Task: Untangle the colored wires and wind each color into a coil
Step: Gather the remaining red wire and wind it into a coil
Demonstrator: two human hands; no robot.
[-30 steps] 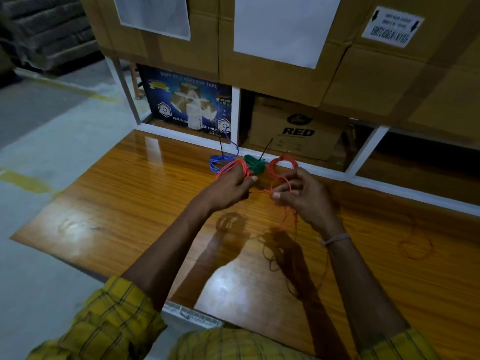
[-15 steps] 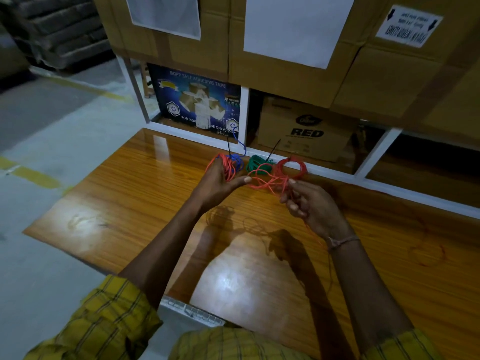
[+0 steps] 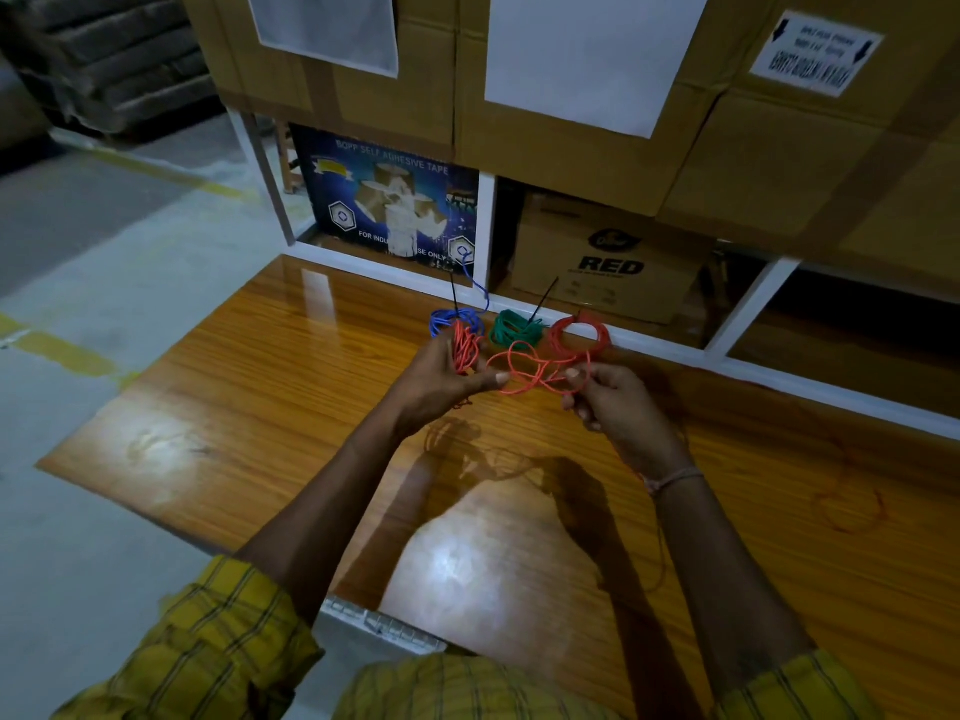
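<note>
My left hand [image 3: 441, 376] grips a bunch of orange wire loops [image 3: 464, 348], held upright above the wooden table [image 3: 249, 407]. Loose orange wire [image 3: 524, 368] stretches in tangled loops across to my right hand [image 3: 615, 407], which pinches it between thumb and fingers. More of the same wire trails down past my right wrist and lies on the table at the right [image 3: 847, 504]. Behind my hands, at the table's far edge, lie a blue coil [image 3: 444, 320], a green coil [image 3: 514, 327] and a red coil [image 3: 579, 332], the blue and green ones each with a black tie sticking up.
A white-framed rack [image 3: 485, 226] stands right behind the table, with cardboard boxes [image 3: 602, 262] on its low shelf and larger cartons [image 3: 571, 96] above. Concrete floor with a yellow line [image 3: 62, 350] lies to the left. The table's near edge ends at my lap.
My hands have moved apart, drawing out a length of tangled orange loops between them. My left hand has lifted its orange bunch more upright, in front of the blue coil.
</note>
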